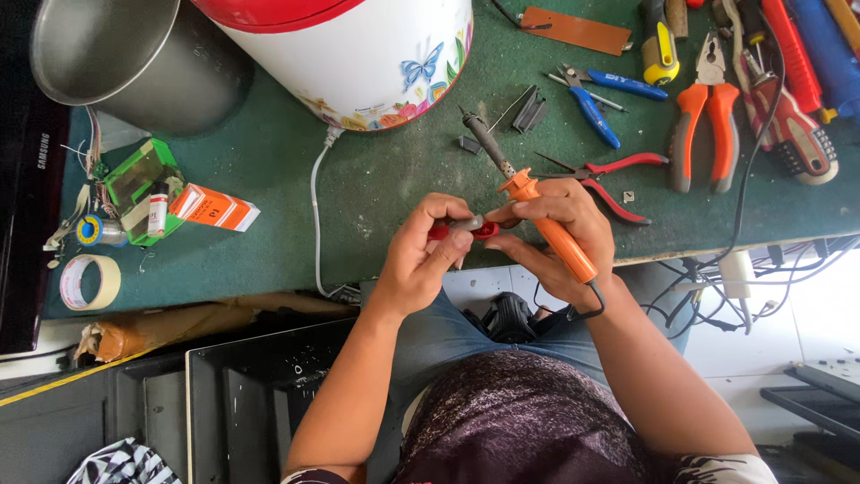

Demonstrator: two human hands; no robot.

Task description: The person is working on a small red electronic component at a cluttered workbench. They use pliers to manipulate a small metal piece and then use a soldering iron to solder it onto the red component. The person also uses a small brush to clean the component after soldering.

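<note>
My right hand (564,237) grips an orange-handled soldering iron (537,220); its dark metal tip points up and left over the green mat (269,179). The same hand's fingers also pinch one end of a small red and grey part (464,228). My left hand (425,251) pinches the other end of that part between thumb and fingers. Both hands meet just over the front edge of the workbench. The iron's black cord runs down from the handle past my right wrist.
A white and red cooker body (358,54) with flower print and a steel inner pot (125,58) stand at the back. Orange pliers (703,125), blue cutters (596,99), red-handled pliers (618,179) lie right. An orange box (215,208), tape roll (90,280) lie left.
</note>
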